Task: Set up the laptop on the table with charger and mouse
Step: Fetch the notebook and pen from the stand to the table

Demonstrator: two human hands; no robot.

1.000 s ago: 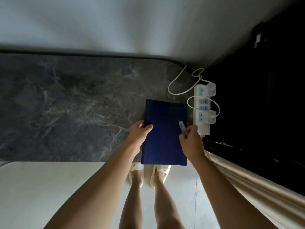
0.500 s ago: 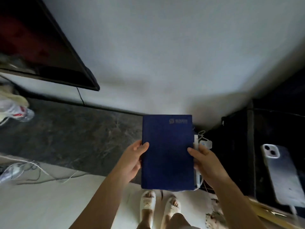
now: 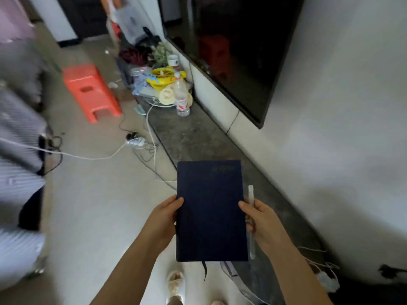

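Our view has swung left from the wall and down the room since a moment ago, while the blue notebook [image 3: 211,211] stays lifted clear of the dark counter [image 3: 193,137]. Our left hand [image 3: 164,219] grips its left edge; our right hand [image 3: 262,223] pinches the right edge and a pen [image 3: 251,199] together. No laptop, charger or mouse shows, so setup appears not yet begun. The only container in sight, a plastic bottle [image 3: 181,96], has contents we cannot make out.

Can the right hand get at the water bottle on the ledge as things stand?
Probably not: the right hand is busy gripping the blue notebook and a pen, and the water bottle stands far ahead.
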